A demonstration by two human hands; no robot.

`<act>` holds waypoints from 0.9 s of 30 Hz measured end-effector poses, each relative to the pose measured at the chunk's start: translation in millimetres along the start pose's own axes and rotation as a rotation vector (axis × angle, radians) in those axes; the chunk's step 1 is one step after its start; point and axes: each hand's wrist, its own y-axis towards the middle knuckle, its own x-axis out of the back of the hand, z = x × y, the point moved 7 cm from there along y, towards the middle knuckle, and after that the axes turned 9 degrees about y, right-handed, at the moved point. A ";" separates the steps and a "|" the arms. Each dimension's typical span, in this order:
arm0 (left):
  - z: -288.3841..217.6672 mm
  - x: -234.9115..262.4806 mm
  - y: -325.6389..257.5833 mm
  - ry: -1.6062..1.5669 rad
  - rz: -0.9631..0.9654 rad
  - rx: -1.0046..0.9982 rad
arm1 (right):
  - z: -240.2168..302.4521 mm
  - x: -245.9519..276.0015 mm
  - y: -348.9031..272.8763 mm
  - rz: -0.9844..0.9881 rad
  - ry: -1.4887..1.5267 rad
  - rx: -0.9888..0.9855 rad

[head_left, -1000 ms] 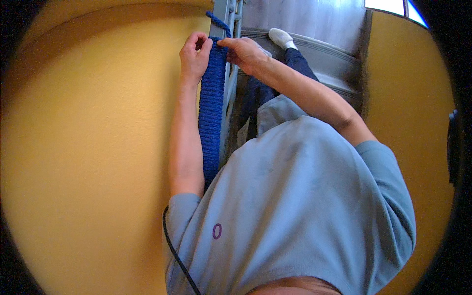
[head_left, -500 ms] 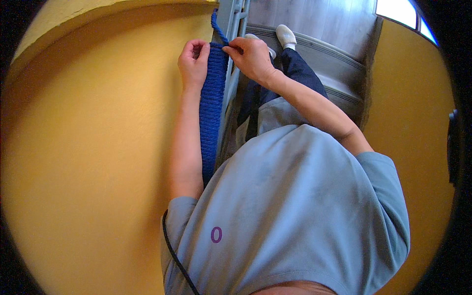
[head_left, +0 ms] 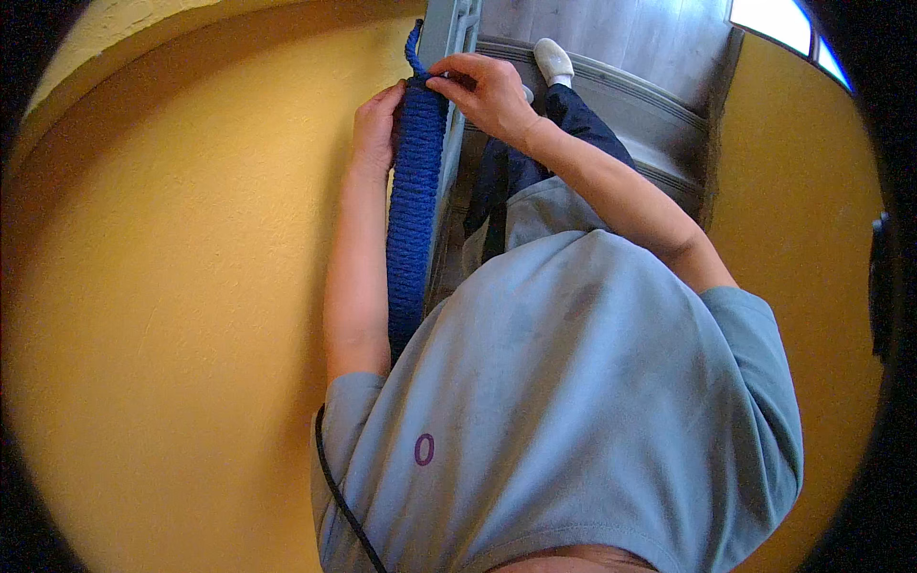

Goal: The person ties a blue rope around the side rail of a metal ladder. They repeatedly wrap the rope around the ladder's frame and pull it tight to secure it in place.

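Note:
Blue rope (head_left: 416,181) is wound in tight turns side by side round a long rail that runs away from me. From the far end of the winding a loose tail of the rope sticks up and away. My right hand (head_left: 492,94) reaches across from the right, thumb and forefinger pinched on the rope at the last turns, by the foot of the tail. Along the left edge of the winding, my left hand (head_left: 377,129) is closed against the rope near the same far end. Its fingertips are partly hidden behind the wrapped rail.
A yellow wall (head_left: 191,286) rises close on my left, another yellow wall (head_left: 793,191) on the right. Beyond the winding the grey railing (head_left: 449,29) continues bare. Grey stair steps (head_left: 630,100) descend to the right of it, with my feet in white shoes there.
My right hand has shifted slightly left and farther onto the winding. My left hand has turned, its fingers now tucked behind the rope's edge. The rope tail stands more upright.

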 end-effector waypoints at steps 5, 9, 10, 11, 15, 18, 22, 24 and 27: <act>11.5 -3.9 13.2 -0.156 0.079 0.101 | 16.2 -10.1 34.9 0.169 -0.210 0.183; 7.6 -2.9 11.5 -0.187 0.013 0.157 | 9.0 -31.6 65.7 0.413 -0.434 0.098; 1.0 -3.6 9.5 -0.207 0.008 0.124 | 7.6 -38.8 72.3 0.486 -0.496 0.092; -4.0 -1.9 6.4 -0.217 -0.026 0.116 | 9.3 -46.9 76.9 0.543 -0.528 0.126; -14.5 -8.8 1.2 -0.339 0.008 0.284 | 16.7 -73.7 100.3 0.712 -0.627 0.288; -22.9 -10.5 13.5 -0.261 0.000 0.254 | 10.3 -69.1 125.3 0.702 -0.615 0.105; -19.4 -3.5 41.6 -0.129 -0.038 0.286 | 13.7 -48.5 125.8 0.753 -0.535 0.017; -13.5 3.3 49.7 -0.132 -0.062 0.292 | 26.5 -23.4 116.2 0.519 -0.158 0.044; 23.3 -2.2 30.3 -0.341 0.001 0.487 | -8.5 10.3 69.7 0.133 0.314 -0.361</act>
